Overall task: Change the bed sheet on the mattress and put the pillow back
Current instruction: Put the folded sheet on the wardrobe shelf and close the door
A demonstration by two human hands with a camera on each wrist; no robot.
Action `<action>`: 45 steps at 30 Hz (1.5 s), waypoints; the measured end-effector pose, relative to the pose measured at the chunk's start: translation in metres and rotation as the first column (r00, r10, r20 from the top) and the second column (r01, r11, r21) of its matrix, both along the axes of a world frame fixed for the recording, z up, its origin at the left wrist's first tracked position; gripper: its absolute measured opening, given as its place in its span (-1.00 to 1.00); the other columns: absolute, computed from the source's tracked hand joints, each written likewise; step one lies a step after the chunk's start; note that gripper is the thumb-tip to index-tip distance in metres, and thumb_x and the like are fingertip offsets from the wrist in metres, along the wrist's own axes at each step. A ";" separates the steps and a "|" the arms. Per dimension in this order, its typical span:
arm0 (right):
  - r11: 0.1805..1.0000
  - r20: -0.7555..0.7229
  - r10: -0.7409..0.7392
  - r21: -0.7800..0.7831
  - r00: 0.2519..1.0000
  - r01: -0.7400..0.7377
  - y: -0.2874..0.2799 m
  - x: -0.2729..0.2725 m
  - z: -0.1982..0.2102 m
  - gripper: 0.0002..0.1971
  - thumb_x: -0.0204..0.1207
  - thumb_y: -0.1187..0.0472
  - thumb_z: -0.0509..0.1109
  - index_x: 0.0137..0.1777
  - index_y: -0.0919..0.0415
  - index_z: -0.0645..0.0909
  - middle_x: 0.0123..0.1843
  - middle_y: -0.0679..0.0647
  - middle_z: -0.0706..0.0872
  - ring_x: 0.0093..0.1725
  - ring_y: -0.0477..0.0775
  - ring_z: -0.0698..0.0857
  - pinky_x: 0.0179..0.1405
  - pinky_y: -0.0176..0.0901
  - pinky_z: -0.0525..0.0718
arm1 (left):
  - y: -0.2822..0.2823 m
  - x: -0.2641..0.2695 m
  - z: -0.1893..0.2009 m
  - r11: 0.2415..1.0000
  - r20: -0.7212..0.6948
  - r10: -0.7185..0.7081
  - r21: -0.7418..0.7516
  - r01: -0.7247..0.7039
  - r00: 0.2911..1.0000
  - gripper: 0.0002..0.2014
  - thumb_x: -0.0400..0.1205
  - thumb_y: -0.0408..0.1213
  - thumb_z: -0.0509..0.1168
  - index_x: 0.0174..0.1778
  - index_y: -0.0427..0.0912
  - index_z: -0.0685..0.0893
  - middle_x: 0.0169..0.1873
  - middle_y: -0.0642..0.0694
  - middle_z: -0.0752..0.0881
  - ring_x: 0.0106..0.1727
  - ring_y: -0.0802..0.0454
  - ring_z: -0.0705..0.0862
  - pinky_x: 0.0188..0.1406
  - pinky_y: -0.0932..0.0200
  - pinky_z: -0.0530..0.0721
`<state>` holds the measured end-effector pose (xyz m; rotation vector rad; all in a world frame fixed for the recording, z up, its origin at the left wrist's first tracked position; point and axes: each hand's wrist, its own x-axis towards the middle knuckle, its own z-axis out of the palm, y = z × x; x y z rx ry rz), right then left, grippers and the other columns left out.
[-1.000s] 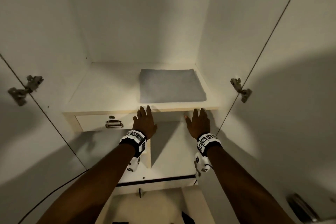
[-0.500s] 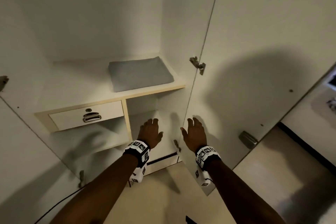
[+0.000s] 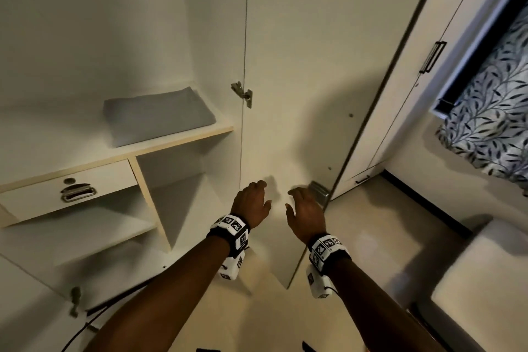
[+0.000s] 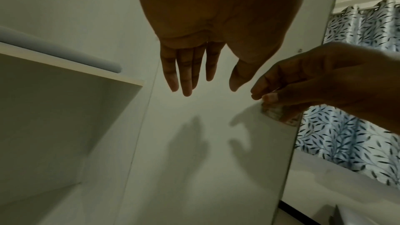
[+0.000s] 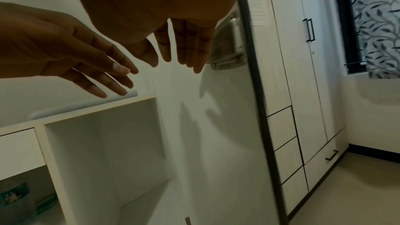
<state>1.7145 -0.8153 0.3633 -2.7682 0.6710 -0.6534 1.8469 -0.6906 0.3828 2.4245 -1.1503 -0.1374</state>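
A: Where's the folded grey sheet [image 3: 158, 114]?
B: On the wardrobe shelf [image 3: 183, 141], far left, above the drawer [image 3: 68, 191]. A second ago it lay straight ahead, just beyond both hands; the view has swung right since.
A: And the hands?
B: Left hand [image 3: 251, 204] and right hand [image 3: 305, 213] hang empty with fingers loosely spread, now before the open wardrobe door [image 3: 300, 80]. A leaf-patterned curtain [image 3: 491, 100] has come into view, far right.
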 end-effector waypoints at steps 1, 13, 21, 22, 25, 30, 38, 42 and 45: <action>1.000 0.032 0.005 -0.020 0.999 -0.005 -0.006 -0.011 0.002 -0.66 0.49 0.22 0.49 0.27 0.19 0.66 0.28 0.15 0.69 0.18 0.23 0.73 -0.16 0.02 0.78 | -0.009 -0.010 0.002 1.000 0.000 -0.015 -0.017 0.015 1.000 -0.47 0.73 -0.07 0.29 0.60 -0.16 0.39 0.42 -0.21 0.59 0.38 -0.23 0.63 0.36 -0.07 0.55; 0.946 0.408 -0.203 0.316 0.890 0.071 -0.101 -0.091 0.051 -0.80 0.68 0.13 0.34 0.26 0.09 0.62 0.09 -0.07 0.78 -0.13 -0.07 0.75 -0.26 -0.30 0.60 | -0.092 -0.099 0.047 0.940 -0.022 0.085 -0.329 -0.087 0.996 -0.41 0.68 0.06 0.33 0.57 -0.12 0.42 0.35 -0.19 0.72 0.30 -0.22 0.71 0.20 -0.06 0.66; 0.829 0.514 -0.032 0.493 0.857 -0.264 -0.144 -0.044 0.124 -0.69 0.80 0.01 0.11 0.42 0.02 0.54 0.11 0.02 0.78 -0.06 -0.01 0.78 -0.17 0.01 0.79 | -0.119 -0.104 0.083 0.936 0.062 0.111 -0.341 -0.084 0.992 -0.11 0.69 0.15 0.31 0.79 -0.19 0.02 0.11 -0.26 0.80 0.04 -0.21 0.79 0.01 -0.03 0.75; 0.781 0.513 -0.032 0.549 0.858 -0.299 -0.142 -0.040 0.131 -0.68 0.82 0.02 0.10 0.41 0.06 0.56 0.11 0.05 0.79 -0.06 0.01 0.79 -0.19 0.04 0.79 | -0.120 -0.105 0.084 0.937 0.060 0.091 -0.344 -0.065 0.994 -0.11 0.70 0.12 0.32 0.80 -0.19 0.01 0.08 -0.26 0.80 0.03 -0.21 0.79 0.01 -0.03 0.75; 0.681 0.500 0.013 0.629 0.866 -0.374 -0.134 -0.034 0.140 -0.65 0.82 0.01 0.09 0.29 0.11 0.66 0.09 0.10 0.80 0.03 0.14 0.78 -0.19 0.10 0.81 | -0.117 -0.107 0.083 0.930 0.009 0.035 -0.366 -0.030 0.999 -0.12 0.71 0.04 0.34 0.80 -0.17 0.00 0.13 -0.32 0.80 0.07 -0.25 0.79 0.07 -0.09 0.77; 0.679 0.502 -0.015 0.640 0.865 -0.360 -0.119 -0.025 0.127 -0.67 0.76 -0.03 0.07 0.18 0.00 0.66 0.07 0.05 0.80 0.08 0.18 0.77 0.09 0.35 0.78 | -0.096 -0.105 0.078 0.913 0.016 -0.022 -0.408 0.027 1.000 -0.21 0.73 0.04 0.30 0.79 -0.13 0.10 0.17 -0.32 0.79 0.11 -0.25 0.80 0.12 -0.08 0.77; 0.748 0.579 0.065 0.511 0.813 -0.424 -0.026 -0.011 0.116 -0.57 0.81 -0.11 0.04 -0.02 0.20 0.53 -0.16 0.19 0.68 -0.16 0.18 0.66 -0.04 0.30 0.67 | -0.022 -0.095 0.075 0.823 0.044 0.129 -0.562 -0.082 0.991 -0.31 0.64 0.23 0.33 0.57 -0.18 0.55 -0.03 -0.11 0.85 -0.20 -0.02 0.80 -0.09 0.00 0.78; 0.746 0.574 0.198 0.437 0.794 -0.502 0.026 0.005 0.116 -0.64 0.84 -0.02 0.07 -0.10 0.15 0.50 -0.27 0.11 0.64 -0.28 0.17 0.64 -0.24 0.27 0.66 | 0.028 -0.068 0.058 0.777 0.065 0.225 -0.613 -0.139 0.972 -0.38 0.61 0.23 0.36 0.52 -0.06 0.63 -0.03 -0.05 0.87 -0.19 0.05 0.82 -0.22 0.05 0.80; 0.723 0.561 0.291 0.401 0.775 -0.563 0.063 0.027 0.117 -0.69 0.84 0.04 0.10 -0.10 0.13 0.50 -0.29 0.02 0.64 -0.31 0.14 0.66 -0.30 0.26 0.69 | 0.071 -0.050 0.061 0.745 0.031 0.288 -0.635 -0.204 0.957 -0.57 0.62 0.01 0.42 0.40 -0.03 0.74 -0.04 -0.01 0.88 -0.22 0.07 0.83 -0.18 0.10 0.81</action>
